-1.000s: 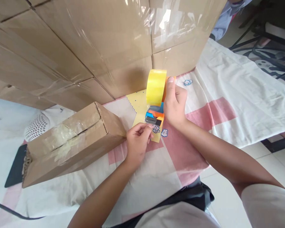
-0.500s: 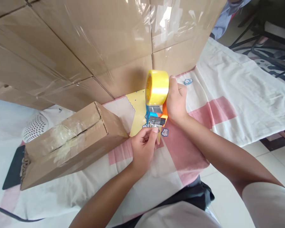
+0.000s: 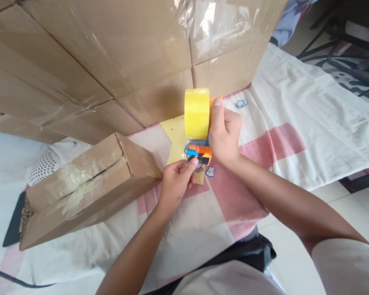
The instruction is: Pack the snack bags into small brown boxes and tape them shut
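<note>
My right hand (image 3: 225, 133) is wrapped round an orange and blue tape dispenser (image 3: 199, 148), thumb up along its side. On the dispenser sits a wide roll of yellow tape (image 3: 197, 114). My left hand (image 3: 178, 180) pinches at the dispenser's lower front, its thumb at the end of the clear tape beside the black roller. Exactly how much tape lies between those fingers is hidden. To the left of both hands a long cardboard box (image 3: 89, 186) lies on the cloth, its taped seam facing up.
Large taped cardboard boxes (image 3: 147, 53) form a wall behind my hands. A white and pink patterned cloth (image 3: 295, 143) covers the table. At the left are a white perforated object (image 3: 44, 166) and a dark flat thing (image 3: 14, 223). A chair (image 3: 350, 45) stands at upper right.
The tape dispenser has turned in my right hand, so the roll's rim now faces me and its side is hidden. My left hand has shifted slightly left with the tape end.
</note>
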`<action>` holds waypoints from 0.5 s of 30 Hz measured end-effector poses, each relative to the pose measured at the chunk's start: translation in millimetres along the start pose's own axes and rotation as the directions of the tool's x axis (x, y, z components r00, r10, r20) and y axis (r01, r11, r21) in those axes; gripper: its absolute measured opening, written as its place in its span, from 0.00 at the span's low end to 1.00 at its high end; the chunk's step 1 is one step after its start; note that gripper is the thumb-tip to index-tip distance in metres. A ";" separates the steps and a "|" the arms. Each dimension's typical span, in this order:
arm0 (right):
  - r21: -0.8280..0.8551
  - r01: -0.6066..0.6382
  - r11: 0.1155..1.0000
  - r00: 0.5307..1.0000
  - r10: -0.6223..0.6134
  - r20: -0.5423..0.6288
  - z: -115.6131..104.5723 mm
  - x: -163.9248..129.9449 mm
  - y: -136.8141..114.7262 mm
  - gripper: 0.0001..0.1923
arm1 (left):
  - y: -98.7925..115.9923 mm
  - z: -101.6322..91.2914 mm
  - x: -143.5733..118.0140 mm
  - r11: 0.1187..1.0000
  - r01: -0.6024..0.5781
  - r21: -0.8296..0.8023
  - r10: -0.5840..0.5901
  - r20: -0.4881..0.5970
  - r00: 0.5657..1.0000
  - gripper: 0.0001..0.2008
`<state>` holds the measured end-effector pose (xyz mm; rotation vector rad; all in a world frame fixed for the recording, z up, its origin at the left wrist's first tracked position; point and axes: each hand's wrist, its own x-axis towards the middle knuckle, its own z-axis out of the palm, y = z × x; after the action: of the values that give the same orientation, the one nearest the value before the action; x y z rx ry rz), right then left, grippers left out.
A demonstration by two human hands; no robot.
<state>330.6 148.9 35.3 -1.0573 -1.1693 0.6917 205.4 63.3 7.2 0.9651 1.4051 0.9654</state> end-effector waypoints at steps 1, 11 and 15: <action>-0.014 0.011 1.000 1.000 -0.011 0.004 -0.4 -1.0 0.2 0.31 | 0.8 -1.1 1.3 1.000 0.024 -0.007 -0.024 0.013 1.000 0.27; -0.056 0.070 0.996 0.994 -0.065 0.085 2.7 -7.3 7.1 0.29 | 3.6 -2.4 4.7 0.993 0.095 -0.071 -0.089 0.080 0.993 0.22; -0.060 0.033 0.998 0.999 -0.033 -0.002 3.1 -2.6 4.9 0.30 | -1.5 -0.1 3.9 0.998 -0.004 -0.057 0.008 0.061 0.998 0.17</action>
<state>327.3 149.4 29.9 -1.0863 -1.2089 0.6326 205.1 66.5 4.5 0.9493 1.3174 0.9671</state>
